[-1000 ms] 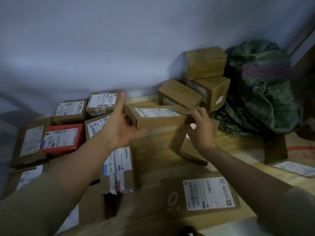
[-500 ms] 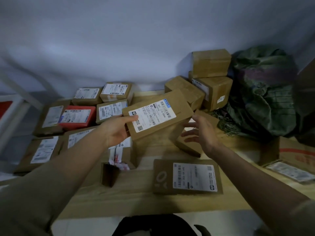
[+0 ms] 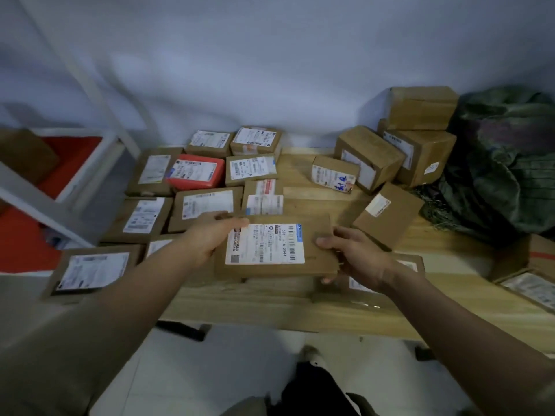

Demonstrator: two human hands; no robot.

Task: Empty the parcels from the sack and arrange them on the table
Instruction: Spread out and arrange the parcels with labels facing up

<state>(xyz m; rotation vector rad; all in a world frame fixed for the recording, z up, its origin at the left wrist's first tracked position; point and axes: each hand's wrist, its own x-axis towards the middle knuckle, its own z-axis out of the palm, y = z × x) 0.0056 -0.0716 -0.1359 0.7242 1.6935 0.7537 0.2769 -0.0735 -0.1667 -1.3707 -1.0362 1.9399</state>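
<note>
The held parcel [image 3: 276,246] has a white label [image 3: 265,244] reading "DS44".

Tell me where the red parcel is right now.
The red parcel lies in the head view's left half, toward the back of the table, among flat brown parcels: one on its left, another on its right.

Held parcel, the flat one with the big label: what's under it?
The held parcel, gripped by the left hand and right hand, hides most of what's below. Table wood shows at its near edge and another parcel by the right wrist; the rest is covered.
</note>
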